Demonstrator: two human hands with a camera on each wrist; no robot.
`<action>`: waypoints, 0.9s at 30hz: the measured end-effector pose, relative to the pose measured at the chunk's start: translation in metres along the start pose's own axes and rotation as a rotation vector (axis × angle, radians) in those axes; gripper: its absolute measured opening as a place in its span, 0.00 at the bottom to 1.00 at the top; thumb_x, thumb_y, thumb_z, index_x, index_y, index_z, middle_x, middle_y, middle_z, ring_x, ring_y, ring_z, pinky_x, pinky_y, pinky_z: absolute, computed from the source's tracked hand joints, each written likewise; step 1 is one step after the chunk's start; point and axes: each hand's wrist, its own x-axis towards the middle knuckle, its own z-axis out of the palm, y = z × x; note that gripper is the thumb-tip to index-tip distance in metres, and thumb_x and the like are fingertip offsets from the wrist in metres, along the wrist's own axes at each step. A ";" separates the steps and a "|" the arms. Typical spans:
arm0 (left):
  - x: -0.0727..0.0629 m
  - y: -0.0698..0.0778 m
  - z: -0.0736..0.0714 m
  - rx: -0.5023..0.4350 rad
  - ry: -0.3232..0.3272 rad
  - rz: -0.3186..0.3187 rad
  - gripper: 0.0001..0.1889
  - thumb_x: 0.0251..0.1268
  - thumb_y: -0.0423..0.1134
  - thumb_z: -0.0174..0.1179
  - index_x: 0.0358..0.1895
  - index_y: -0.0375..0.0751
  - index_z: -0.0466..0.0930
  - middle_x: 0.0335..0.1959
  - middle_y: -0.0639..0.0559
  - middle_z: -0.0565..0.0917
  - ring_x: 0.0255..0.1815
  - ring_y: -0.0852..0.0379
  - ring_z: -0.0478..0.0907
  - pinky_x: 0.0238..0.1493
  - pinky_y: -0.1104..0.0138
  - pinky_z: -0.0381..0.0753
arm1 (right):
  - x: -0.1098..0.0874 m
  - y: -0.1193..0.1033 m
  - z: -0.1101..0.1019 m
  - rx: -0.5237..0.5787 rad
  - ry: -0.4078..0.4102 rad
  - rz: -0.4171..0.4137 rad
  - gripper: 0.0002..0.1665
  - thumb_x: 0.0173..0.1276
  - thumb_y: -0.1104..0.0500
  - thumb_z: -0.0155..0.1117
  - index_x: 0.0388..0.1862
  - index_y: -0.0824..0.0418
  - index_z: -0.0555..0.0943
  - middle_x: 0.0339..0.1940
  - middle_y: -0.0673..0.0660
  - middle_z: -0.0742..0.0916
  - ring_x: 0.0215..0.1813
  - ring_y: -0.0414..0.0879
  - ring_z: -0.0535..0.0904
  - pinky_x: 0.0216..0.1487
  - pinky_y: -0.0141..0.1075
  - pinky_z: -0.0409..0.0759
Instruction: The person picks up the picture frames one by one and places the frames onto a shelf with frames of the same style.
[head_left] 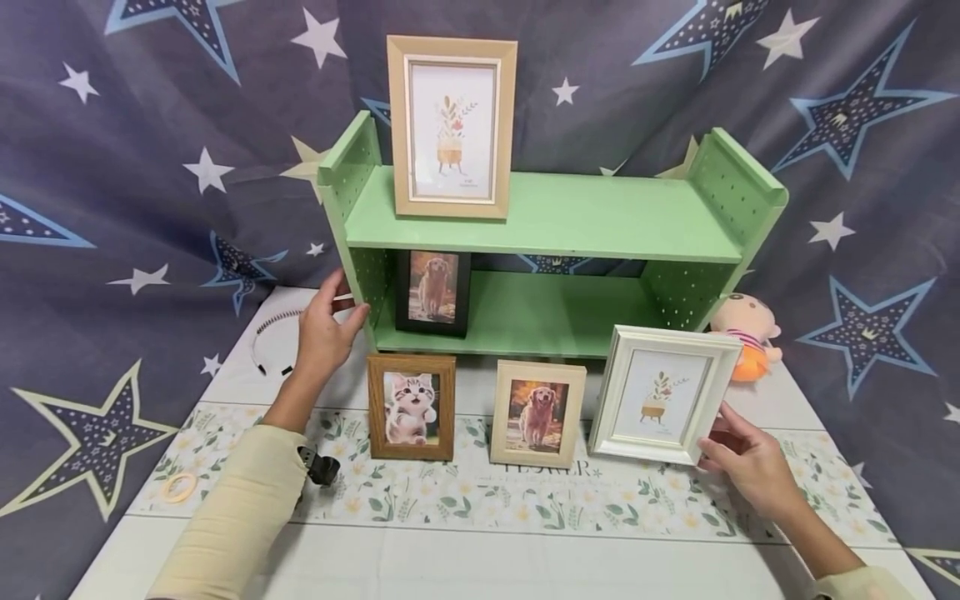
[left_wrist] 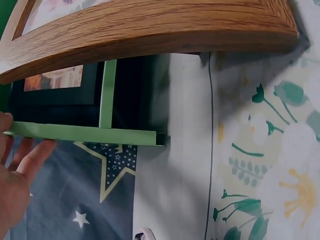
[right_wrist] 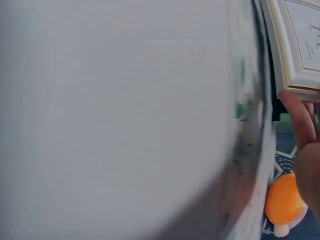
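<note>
My left hand [head_left: 322,333] grips the left side panel of a green two-tier shelf [head_left: 600,212], the fingers on the panel's outer side. In the left wrist view its fingers [left_wrist: 35,157] lie along the green edge. With my right hand [head_left: 753,471] I hold a white picture frame [head_left: 607,392] by its lower right corner, thumb in front. That frame leans back a little and shows a potted-plant print. A brown wooden picture frame [head_left: 412,362] with a kitten and a pale wood one [head_left: 540,368] with a dog stand before the shelf.
A tan picture frame [head_left: 452,210] stands on the upper tier, a black one [head_left: 403,292] on the lower. An orange-clothed doll [head_left: 746,337] sits right of the shelf. Left lie a headband [head_left: 270,327] and a ring [head_left: 180,487]. A starred curtain [head_left: 247,100] hangs behind.
</note>
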 end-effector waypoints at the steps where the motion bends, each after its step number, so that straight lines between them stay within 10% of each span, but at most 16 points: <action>1: 0.000 0.000 0.000 -0.003 0.001 0.001 0.32 0.65 0.29 0.67 0.73 0.41 0.70 0.56 0.35 0.84 0.52 0.36 0.87 0.52 0.44 0.86 | 0.000 -0.002 -0.001 0.008 -0.003 -0.004 0.44 0.66 0.75 0.66 0.79 0.64 0.61 0.39 0.36 0.88 0.37 0.32 0.87 0.32 0.34 0.90; 27: -0.001 0.000 0.003 0.017 0.011 -0.007 0.33 0.66 0.29 0.66 0.74 0.42 0.69 0.57 0.34 0.84 0.53 0.35 0.86 0.53 0.43 0.85 | 0.028 -0.113 -0.055 0.294 -0.115 -0.260 0.48 0.58 0.91 0.53 0.76 0.63 0.69 0.48 0.46 0.91 0.43 0.36 0.90 0.27 0.35 0.88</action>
